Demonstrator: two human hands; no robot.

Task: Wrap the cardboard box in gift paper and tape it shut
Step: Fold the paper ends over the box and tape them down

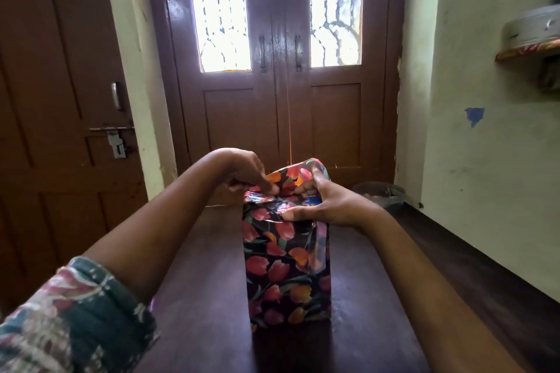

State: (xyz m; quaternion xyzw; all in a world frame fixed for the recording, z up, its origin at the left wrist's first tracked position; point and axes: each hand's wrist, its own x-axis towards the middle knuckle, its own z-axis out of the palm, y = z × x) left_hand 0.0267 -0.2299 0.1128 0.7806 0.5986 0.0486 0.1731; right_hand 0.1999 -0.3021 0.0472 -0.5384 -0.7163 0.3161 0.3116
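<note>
Dark wooden table fills the lower frame. At centre, left hand pinches the gift paper at its top fold — box upright beneath — while right hand grips the raised end between thumb and fingers. Crease it flat before taping, I'd judge.

I find the cardboard box hidden under gift paper; I cannot tell whether the small blue patch at the top is its surface. Fingertips of the left hand are partly lost among the folds. At the frame's right edge, a round metal container and its shelf are cut off. Contents of the dark bowl, centre right, are too blurred to read.
</note>
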